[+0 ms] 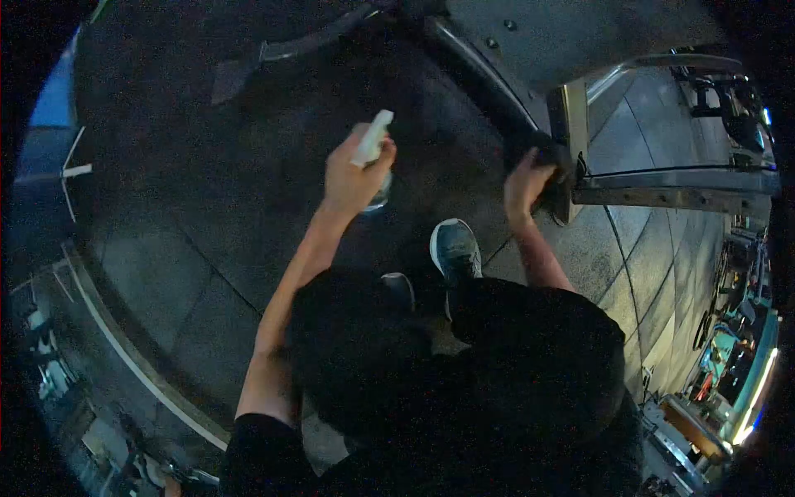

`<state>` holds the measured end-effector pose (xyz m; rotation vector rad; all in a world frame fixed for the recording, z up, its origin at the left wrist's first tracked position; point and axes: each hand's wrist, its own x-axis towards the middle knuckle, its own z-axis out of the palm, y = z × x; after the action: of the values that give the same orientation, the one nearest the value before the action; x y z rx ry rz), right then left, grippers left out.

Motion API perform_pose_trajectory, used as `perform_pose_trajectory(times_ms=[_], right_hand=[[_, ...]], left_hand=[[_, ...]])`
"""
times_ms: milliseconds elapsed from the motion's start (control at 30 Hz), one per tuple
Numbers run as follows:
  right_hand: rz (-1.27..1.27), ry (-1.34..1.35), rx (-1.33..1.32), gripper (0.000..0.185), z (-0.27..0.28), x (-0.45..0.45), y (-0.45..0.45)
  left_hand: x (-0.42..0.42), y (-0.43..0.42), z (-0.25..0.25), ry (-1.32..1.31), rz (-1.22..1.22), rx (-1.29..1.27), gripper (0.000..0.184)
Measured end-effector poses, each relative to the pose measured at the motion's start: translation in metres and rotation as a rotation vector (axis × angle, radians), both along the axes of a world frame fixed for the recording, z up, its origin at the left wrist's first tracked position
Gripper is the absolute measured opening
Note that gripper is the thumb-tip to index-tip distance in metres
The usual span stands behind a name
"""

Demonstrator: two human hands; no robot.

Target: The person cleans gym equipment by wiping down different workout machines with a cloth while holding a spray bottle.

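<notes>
My left hand [354, 176] is wrapped around the neck of a spray bottle [374, 139]. The bottle has a white trigger head, and part of its clear body shows below my fingers. On the other side, my right hand [527, 184] is closed on a dark cloth [550, 166], which lies against the end of a black padded bar [489, 79]. The cloth is hard to make out in the dim light. Beside it stands an upright metal post [571, 124].
A metal beam with holes [671, 197] runs right from the post. A large dark panel [571, 37] hangs over the top. Below me are my shoes [455, 246] on a tiled floor [199, 265]. Cluttered equipment [729, 348] lines the far right.
</notes>
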<state>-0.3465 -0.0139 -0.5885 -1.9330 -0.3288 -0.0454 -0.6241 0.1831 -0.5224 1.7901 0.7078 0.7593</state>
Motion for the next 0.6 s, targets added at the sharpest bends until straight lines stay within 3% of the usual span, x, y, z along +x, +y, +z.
perform_pose_trajectory(times_ms=[67, 233, 367, 400, 467, 533, 600], right_hand=[[0.004, -0.232, -0.415, 0.051, -0.064, 0.012, 0.005], [0.167, -0.250, -0.430, 0.062, -0.060, 0.037, 0.054], [0.171, -0.176, -0.275, 0.061, 0.009, 0.014, 0.059], [0.174, -0.191, -0.277, 0.061, 0.005, 0.020, 0.053], [0.157, -0.579, -0.375, 0.052, -0.012, 0.034, 0.043], [0.220, -0.548, -0.474, 0.053, -0.020, 0.045, 0.050], [0.461, -0.950, -0.831, 0.057, -0.051, 0.068, 0.062]], left_hand=[[-0.028, -0.006, 0.007, 0.076, 0.093, -0.056, 0.025], [-0.083, -0.020, 0.019, 0.151, 0.242, -0.127, 0.024], [-0.136, -0.031, 0.000, 0.158, 0.322, -0.091, 0.022], [-0.145, -0.033, -0.007, 0.143, 0.326, -0.094, 0.022], [-0.151, -0.038, -0.018, 0.059, 0.561, -0.120, 0.022], [-0.151, -0.041, -0.024, -0.034, 0.642, -0.147, 0.022], [-0.153, -0.046, -0.036, -0.111, 0.722, -0.175, 0.021]])
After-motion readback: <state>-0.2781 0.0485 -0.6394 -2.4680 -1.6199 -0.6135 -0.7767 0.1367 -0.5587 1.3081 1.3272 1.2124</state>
